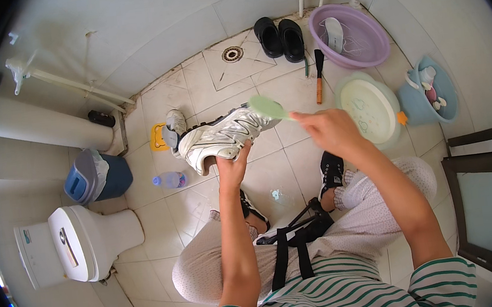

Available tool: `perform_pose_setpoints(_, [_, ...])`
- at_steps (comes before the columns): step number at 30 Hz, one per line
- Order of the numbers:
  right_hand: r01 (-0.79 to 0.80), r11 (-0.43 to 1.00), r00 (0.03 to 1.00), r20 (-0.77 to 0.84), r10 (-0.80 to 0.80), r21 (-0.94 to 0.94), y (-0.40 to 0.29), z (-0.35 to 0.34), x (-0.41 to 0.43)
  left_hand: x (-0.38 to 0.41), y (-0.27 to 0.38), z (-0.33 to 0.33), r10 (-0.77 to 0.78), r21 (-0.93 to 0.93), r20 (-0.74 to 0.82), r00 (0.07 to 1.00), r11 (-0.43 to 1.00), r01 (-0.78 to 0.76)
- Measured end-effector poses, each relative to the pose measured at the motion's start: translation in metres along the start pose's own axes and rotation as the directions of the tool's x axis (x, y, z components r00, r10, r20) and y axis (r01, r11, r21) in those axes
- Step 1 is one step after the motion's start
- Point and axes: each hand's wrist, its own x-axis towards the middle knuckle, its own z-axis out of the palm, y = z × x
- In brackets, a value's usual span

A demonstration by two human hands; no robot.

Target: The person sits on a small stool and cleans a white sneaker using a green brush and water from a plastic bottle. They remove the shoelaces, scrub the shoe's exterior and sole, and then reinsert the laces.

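Observation:
A white sneaker [226, 133] is held up above the tiled floor, its toe pointing right. My left hand [233, 166] reaches into its opening and grips it, with the fingers hidden inside and the thumb outside. My right hand [326, 129] holds a light green brush [268, 107] by the handle. The brush head lies over the sneaker's toe end and looks blurred; its bristles are hidden. Behind the heel, the second white sneaker [176, 124] rests by a yellow bear-patterned item [158, 137]. A plastic bottle [170, 180] with a lilac cap lies on the floor to the left.
Black clogs [280, 39] stand near a floor drain [232, 54]. A purple basin [378, 43] holds an insole and laces. Rightward are an orange-handled brush [319, 89], a pale green basin [397, 113] and a blue bucket [414, 106]. A bin [113, 176] and toilet [98, 241] stand left.

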Motion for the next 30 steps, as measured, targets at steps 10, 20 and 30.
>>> perform_pose_setpoints(10, [0.234,0.968,0.969,0.106,-0.224,-0.094,0.034,-0.004,0.018,0.004,0.007,-0.009,-0.113,-0.176,-0.019,0.993,0.978,0.108])
perform_pose_setpoints(20, [0.254,0.967,0.961,0.107,-0.255,0.02,0.028,0.001,0.026,0.006,0.002,-0.003,-0.072,-0.152,-0.081,0.994,0.987,0.059])
perform_pose_setpoints(30, [0.262,0.965,0.955,0.137,-0.261,0.015,0.019,0.013,0.019,0.002,0.004,0.003,-0.241,-0.277,-0.067,0.968,0.937,0.214])
